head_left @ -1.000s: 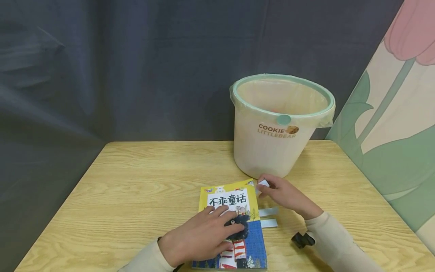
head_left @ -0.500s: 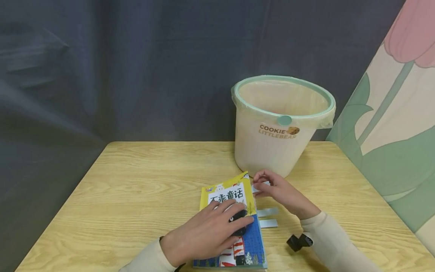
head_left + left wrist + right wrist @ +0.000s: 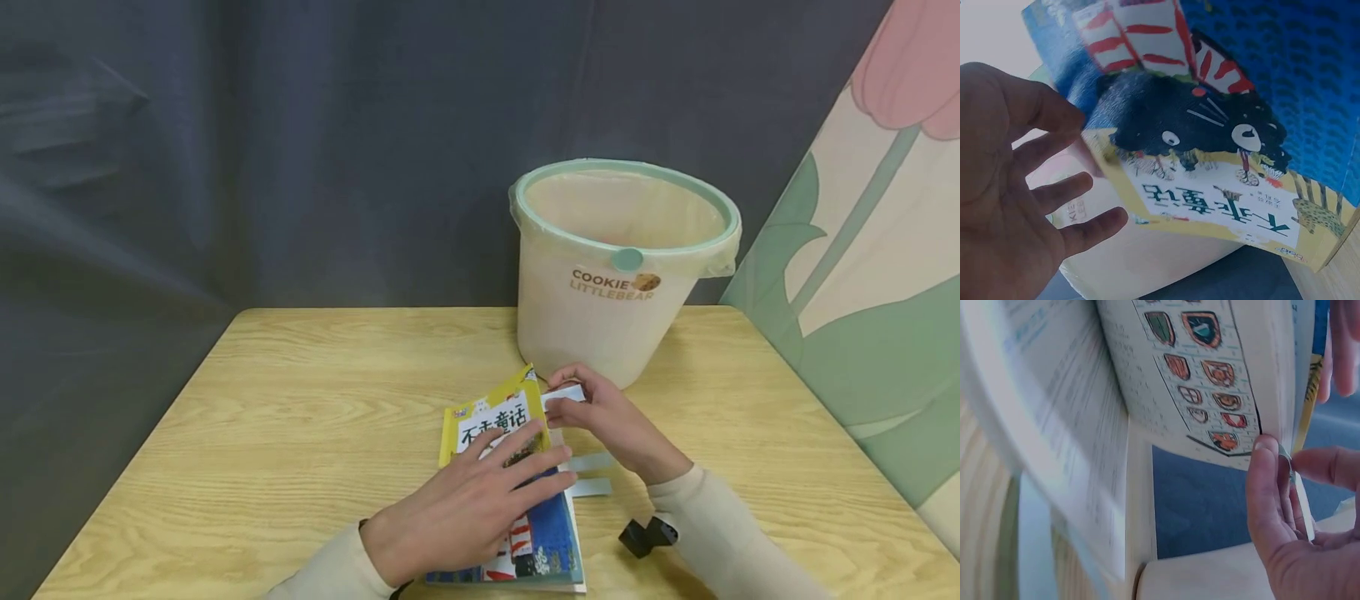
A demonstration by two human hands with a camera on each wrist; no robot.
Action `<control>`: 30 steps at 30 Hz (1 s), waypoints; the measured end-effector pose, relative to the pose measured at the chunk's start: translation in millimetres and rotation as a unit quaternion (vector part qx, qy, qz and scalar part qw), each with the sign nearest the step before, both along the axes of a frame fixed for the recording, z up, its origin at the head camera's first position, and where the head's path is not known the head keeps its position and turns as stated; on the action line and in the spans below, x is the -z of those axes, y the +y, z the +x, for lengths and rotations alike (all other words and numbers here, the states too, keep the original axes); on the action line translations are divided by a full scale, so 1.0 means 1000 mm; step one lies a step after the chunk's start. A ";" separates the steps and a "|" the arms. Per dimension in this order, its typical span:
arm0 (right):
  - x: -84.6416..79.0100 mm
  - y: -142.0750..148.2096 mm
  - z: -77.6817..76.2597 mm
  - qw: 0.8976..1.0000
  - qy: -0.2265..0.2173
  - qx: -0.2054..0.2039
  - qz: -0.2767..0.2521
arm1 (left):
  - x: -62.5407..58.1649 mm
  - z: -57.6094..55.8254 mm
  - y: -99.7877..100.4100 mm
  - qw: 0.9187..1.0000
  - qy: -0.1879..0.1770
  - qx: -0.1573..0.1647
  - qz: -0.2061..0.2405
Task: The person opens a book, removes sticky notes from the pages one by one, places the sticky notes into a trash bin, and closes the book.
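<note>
A children's book (image 3: pixel 498 408) with a yellow and blue cover is partly opened on the table, its cover side raised at the right. My left hand (image 3: pixel 468 504) lies across the cover, fingers straight and reaching to its right edge; the left wrist view shows them spread beside the cover. At the upper right edge, my right hand (image 3: pixel 607 425) pinches a pale paper strip (image 3: pixel 566 394) between thumb and fingers. The right wrist view shows its thumb against the edge of a raised page (image 3: pixel 1191 381) with shield pictures. Two more strips (image 3: pixel 592 487) stick out lower down.
A white bin (image 3: pixel 600 329) with a mint rim and a clear liner stands behind the book. The wooden table (image 3: pixel 322 375) ends at a dark curtain (image 3: pixel 360 167). A wall with a painted tulip (image 3: pixel 907 75) is at the right.
The book's right side has risen and turned leftward, opening it at the strip. My right hand has moved slightly left and up with the strip; my left fingers have slid to the cover's right edge.
</note>
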State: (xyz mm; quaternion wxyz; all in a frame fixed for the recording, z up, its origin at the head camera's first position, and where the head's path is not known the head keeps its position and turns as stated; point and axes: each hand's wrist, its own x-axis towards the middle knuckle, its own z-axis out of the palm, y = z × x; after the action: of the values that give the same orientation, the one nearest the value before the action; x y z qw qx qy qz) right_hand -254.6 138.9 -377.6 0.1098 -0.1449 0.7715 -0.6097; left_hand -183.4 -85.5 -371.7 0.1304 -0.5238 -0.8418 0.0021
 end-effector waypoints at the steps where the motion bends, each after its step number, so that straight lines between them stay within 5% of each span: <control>1: -0.001 -0.002 0.000 1.000 -0.001 0.003 -0.001 | 0.000 0.000 0.000 1.000 0.001 0.001 -0.004; 15: -0.013 -0.028 0.003 0.999 0.000 0.027 -0.039 | 0.001 -0.001 0.001 0.998 0.053 0.007 0.019; 24: -0.006 -0.030 0.000 0.997 -0.016 0.030 -0.064 | 0.001 -0.002 -0.003 0.994 0.107 0.005 0.023; 30: -0.002 -0.025 -0.003 0.997 -0.020 0.033 -0.067 | -0.005 -0.002 -0.008 0.994 0.104 0.003 0.031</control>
State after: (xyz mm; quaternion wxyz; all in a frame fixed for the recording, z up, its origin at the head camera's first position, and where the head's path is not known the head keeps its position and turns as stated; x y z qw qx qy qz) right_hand -257.9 113.6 -375.8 0.0950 -0.1136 0.7311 -0.6661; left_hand -185.3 -93.2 -366.6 0.2335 -0.5194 -0.8215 0.0298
